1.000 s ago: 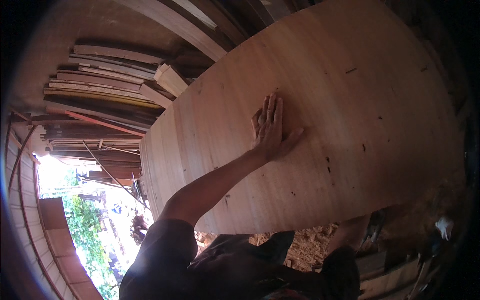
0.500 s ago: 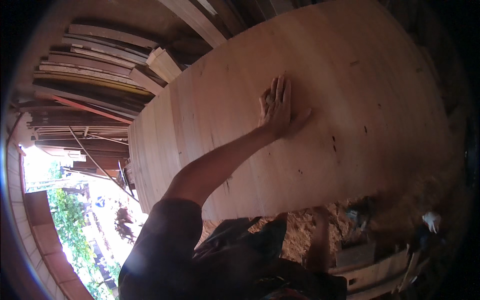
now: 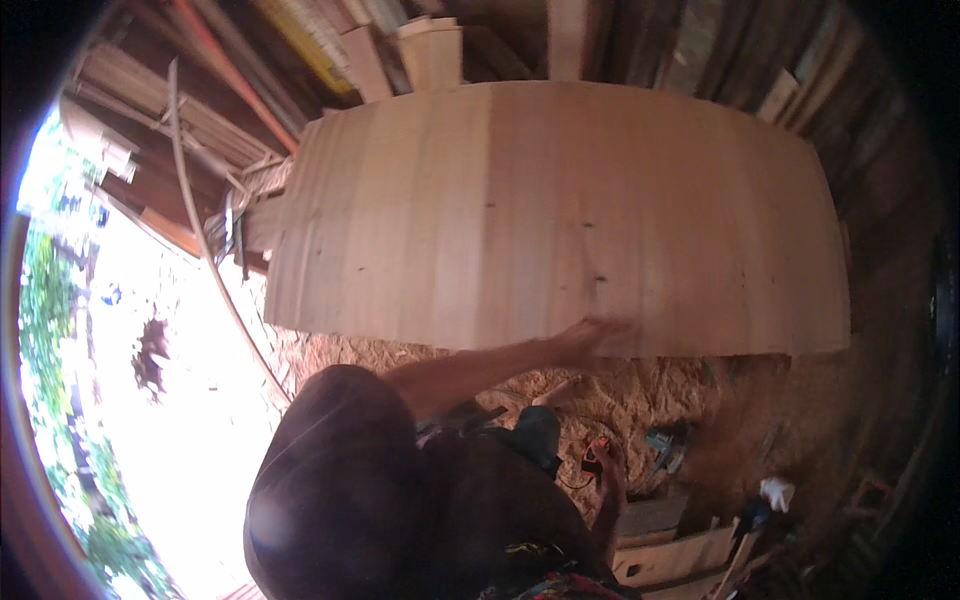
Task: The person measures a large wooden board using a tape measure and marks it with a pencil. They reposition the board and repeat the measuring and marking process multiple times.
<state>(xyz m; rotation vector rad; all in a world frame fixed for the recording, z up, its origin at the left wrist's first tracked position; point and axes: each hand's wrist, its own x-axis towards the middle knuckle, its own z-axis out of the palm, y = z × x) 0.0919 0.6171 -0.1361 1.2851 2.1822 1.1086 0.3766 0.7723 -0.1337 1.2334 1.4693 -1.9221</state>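
Observation:
A wide, pale brown wooden panel (image 3: pixel 420 240) made of joined boards lies in front of me, with several small dark marks on it. My left hand (image 3: pixel 590 340) is over its near edge, fingers stretched out and holding nothing; motion blurs it, and I cannot tell whether it touches the wood. Lower down, beside my body, my right hand (image 3: pixel 606 468) is closed around a small orange-and-black tool (image 3: pixel 592 455). The tool's exact kind is too small to make out. A thin dark cord seems to curve close to it.
Wood shavings (image 3: pixel 650 400) cover the ground. A grey-blue power tool (image 3: pixel 668 448) lies right of my right hand, near loose boards (image 3: pixel 680 555) and a white item (image 3: pixel 776 493). Stacked planks (image 3: pixel 430 55) stand beyond the panel. A long thin strip (image 3: pixel 195 220) leans at left.
My left hand has come off the panel's middle toward its near edge. The view has turned, so the panel lies more level, and the orange-and-black tool in my right hand now shows.

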